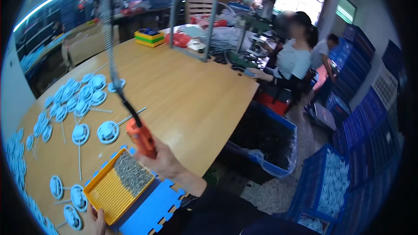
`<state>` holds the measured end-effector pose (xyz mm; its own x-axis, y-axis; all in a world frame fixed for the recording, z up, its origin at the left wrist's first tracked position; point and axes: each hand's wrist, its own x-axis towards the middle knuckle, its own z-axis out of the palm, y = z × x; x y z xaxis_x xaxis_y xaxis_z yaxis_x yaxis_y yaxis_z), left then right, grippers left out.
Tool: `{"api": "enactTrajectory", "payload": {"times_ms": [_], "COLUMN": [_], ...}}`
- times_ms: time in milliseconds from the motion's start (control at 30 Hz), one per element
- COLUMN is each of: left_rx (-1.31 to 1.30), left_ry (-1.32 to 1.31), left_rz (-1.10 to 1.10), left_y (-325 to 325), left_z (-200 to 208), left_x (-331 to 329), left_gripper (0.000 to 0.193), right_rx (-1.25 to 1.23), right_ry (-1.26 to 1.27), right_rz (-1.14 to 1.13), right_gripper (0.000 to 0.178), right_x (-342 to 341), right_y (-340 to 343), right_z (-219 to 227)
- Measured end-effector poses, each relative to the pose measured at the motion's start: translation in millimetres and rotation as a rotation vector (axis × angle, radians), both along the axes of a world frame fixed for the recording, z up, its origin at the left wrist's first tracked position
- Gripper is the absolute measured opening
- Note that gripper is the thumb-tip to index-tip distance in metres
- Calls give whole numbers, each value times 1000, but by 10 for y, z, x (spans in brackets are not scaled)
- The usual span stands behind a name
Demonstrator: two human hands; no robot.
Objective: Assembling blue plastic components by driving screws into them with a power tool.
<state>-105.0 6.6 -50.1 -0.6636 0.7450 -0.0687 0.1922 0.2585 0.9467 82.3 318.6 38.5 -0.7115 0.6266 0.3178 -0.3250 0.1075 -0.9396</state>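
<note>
Orange driver [141,138] gripped by right hand [167,163], fingers wrapped round it, above far end of yellow tray [102,193]. Metal bits [133,174] heaped in tray; its near corner touched by left hand [96,223], finger pinch not discernible.

Bench [204,89]: bare wood passable right of orange tool [141,138], up to metal posts [210,30]. Left: scattered blue parts [86,92] obstruct. Near edge: yellow tray [104,193] blocks. Coiled cord [107,30] hangs above tool.
</note>
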Motion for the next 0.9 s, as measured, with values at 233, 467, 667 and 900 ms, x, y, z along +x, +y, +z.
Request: {"api": "enactTrajectory", "payload": {"times_ms": [233,467,667,900], "left_rx": [-58,-170,-375,-539], "left_ry": [104,276,943,745], "left_rz": [-2,92,333,210], "left_y": [40,-69,-553,-618], "left_z": [44,210,161,160], "left_x": [-1,-54,-903,-883], "left_gripper": [44,44,64,63], "right_rx": [80,15,-3,-347], "right_ry": [-60,110,-68,70], "right_rz": [53,277,471,506], "right_gripper": [47,48,49,32], "right_x": [91,-311,-743,-1261], "right_y": [53,-333,-720,-1012], "right_z": [225,280,393,92]}}
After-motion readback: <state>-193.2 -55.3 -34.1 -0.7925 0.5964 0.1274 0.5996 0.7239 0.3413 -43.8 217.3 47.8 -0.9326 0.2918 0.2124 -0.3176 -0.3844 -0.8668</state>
